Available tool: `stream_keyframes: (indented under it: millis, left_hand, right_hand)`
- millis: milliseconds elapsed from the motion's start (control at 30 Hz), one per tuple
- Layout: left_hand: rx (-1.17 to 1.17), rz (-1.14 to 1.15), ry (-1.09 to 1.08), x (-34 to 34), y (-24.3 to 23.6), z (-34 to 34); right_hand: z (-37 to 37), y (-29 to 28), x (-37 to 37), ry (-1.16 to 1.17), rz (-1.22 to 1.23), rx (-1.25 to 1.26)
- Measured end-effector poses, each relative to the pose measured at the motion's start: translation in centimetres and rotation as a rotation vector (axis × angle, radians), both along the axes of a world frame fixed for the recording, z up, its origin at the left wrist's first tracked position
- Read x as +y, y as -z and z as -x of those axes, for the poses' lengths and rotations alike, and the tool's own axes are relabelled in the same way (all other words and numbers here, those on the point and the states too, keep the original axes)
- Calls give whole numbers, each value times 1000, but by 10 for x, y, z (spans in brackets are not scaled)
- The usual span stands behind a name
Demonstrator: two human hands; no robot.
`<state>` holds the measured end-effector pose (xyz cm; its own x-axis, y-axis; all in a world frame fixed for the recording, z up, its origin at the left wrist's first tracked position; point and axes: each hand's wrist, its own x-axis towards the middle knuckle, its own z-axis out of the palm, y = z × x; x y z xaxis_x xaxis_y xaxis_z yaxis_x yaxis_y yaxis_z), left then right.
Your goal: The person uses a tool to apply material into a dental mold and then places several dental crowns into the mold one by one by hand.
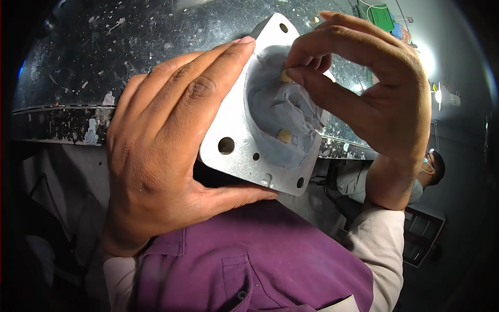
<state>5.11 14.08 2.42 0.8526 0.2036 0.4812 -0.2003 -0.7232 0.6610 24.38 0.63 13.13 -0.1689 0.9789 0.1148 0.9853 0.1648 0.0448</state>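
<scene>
My left hand grips a silver metal block with a flat face and several round holes. Its fingers lie along the far left side, and the thumb is under the near edge. Grey, crumpled putty-like lining fills the wide hollow in the block's face. A small yellowish lump sits on this lining toward the near end. Over the hollow, my right hand pinches another small yellowish lump between thumb and forefinger, at the lining's far part. Whether that lump touches the lining I cannot tell.
A dark, paint-speckled workbench lies beyond the block, its worn front edge running across the view. A green container stands at the far right. Another person sits at the right, near a dark shelf unit.
</scene>
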Motion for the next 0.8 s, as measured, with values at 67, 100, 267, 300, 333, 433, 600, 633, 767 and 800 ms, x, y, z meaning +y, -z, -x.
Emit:
stream_keyframes:
  millis: [67,100,267,300,333,433,600,633,767,800]
  left_hand:
    - [-4,6,-2,0,1,0]
    - [-6,13,-4,-1,1,0]
    - [-9,20,-8,-1,1,0]
    - [-7,17,-6,-1,2,0]
    - [7,8,-11,0,2,0]
    - [3,-3,-7,0,2,-1]
    - [-14,-9,4,1,3,-1]
    - [-4,-17,2,1,3,-1]
    - [-11,-5,7,1,2,-1]
    - [-5,-11,10,1,2,-1]
  right_hand:
    - [1,-1,0,0,2,27]
    - [3,-1,0,25,1,86]
    - [9,0,2,149,-13,323]
    - [9,0,2,167,-15,350]
    - [9,0,3,184,-15,375]
    - [7,2,2,221,-13,447]
    - [2,8,-3,302,-61,463]
    - [1,10,-4,314,-58,487]
    - [0,10,-7,320,-61,470]
    - [-1,10,-8,321,-61,470]
